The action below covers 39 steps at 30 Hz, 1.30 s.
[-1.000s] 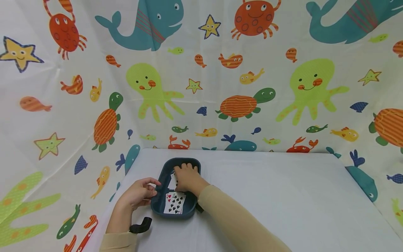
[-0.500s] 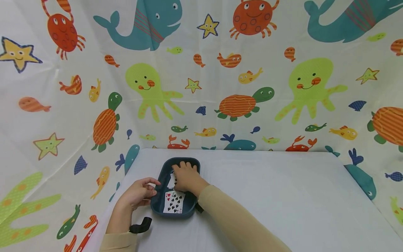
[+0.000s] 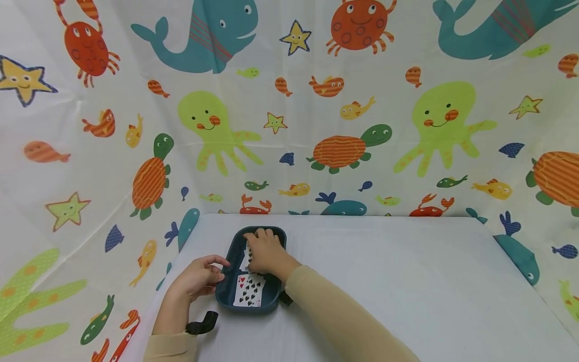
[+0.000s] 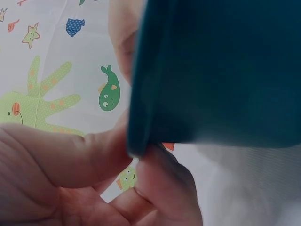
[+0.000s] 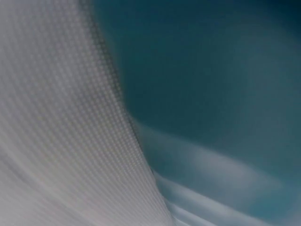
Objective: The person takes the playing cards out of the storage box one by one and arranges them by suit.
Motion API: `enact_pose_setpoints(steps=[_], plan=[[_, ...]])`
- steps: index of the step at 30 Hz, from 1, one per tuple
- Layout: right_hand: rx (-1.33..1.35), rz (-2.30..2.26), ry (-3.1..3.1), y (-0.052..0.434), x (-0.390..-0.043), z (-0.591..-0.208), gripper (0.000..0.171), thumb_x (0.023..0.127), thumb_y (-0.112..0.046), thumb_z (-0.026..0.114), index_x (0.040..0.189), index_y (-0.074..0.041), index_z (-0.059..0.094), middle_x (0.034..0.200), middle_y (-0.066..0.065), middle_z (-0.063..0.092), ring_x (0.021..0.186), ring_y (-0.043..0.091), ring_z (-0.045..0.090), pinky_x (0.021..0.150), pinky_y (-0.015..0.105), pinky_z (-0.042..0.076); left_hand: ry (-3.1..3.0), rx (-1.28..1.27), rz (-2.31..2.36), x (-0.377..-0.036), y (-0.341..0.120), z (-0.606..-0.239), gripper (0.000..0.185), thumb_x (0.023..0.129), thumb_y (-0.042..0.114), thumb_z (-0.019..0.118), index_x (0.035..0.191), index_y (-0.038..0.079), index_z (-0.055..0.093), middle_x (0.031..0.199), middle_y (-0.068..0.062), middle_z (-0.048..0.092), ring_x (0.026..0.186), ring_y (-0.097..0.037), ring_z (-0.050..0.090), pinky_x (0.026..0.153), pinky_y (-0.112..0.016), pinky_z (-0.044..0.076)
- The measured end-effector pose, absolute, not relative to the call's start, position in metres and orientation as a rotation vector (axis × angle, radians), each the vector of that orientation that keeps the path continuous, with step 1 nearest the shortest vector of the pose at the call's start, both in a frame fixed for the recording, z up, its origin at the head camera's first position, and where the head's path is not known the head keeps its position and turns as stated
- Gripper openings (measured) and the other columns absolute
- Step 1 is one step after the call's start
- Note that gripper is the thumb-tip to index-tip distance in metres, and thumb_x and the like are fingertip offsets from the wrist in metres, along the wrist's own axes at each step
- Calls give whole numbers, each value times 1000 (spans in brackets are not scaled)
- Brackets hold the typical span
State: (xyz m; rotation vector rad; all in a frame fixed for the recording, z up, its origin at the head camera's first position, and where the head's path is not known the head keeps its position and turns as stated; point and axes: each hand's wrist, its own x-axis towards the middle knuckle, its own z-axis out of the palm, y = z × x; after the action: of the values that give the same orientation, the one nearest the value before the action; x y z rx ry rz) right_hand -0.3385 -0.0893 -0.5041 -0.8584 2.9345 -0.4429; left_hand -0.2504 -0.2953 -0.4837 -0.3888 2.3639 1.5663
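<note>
A dark teal, rounded plastic tray (image 3: 246, 310) stands on the white table. In its near part lies a pile of playing cards (image 3: 249, 290), face up, with black spades and a red heart showing. My left hand (image 3: 197, 277) pinches the tray's left rim; in the left wrist view, thumb and finger meet around the tray wall (image 4: 146, 94). Inside the far part, my right hand (image 3: 268, 255) grips a playing card (image 3: 245, 259) between thumb and fingers. That card is partly covered by the hand. Only the blurred teal tray wall (image 5: 202, 84) and pale cloth show in the right wrist view.
White cloth covers the table (image 3: 384, 281), which extends to the right of the tray. A sea-animal printed curtain (image 3: 294, 100) hangs behind and on the left side. A black strap piece (image 3: 202, 324) sticks out from the left wrist.
The right hand's fingers have shifted slightly left and up within the tray, and more of the far card's spades show. The left hand stays at the rim. The view has drifted slightly.
</note>
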Motion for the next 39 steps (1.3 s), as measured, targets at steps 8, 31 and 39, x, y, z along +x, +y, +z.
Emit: enact_pose_setpoints(steps=[8,31,39], plan=[[-843,-596,2877,-87,-340,-496,88,86,-44,88,161,-28,45,152,7,54,131,26,47,116,45,45,2362,-383,1566,-251,-296,-485,32,98,0,68,130,4,68,88,-7,62,73,-22,59,63,-32,55],[-826,-814,2783,-53,-328,-481,87,84,-36,92,160,-27,48,157,10,52,143,31,45,116,52,47,2355,-384,1564,-253,-297,-487,35,100,2,69,134,4,65,89,-7,62,73,-23,59,65,-32,55],[-775,-940,2748,-35,-320,-471,87,84,-31,92,160,-26,49,154,11,53,135,29,46,109,50,53,2361,-388,1550,-253,-297,-486,35,100,3,69,134,5,66,90,-7,61,74,-23,59,65,-32,56]])
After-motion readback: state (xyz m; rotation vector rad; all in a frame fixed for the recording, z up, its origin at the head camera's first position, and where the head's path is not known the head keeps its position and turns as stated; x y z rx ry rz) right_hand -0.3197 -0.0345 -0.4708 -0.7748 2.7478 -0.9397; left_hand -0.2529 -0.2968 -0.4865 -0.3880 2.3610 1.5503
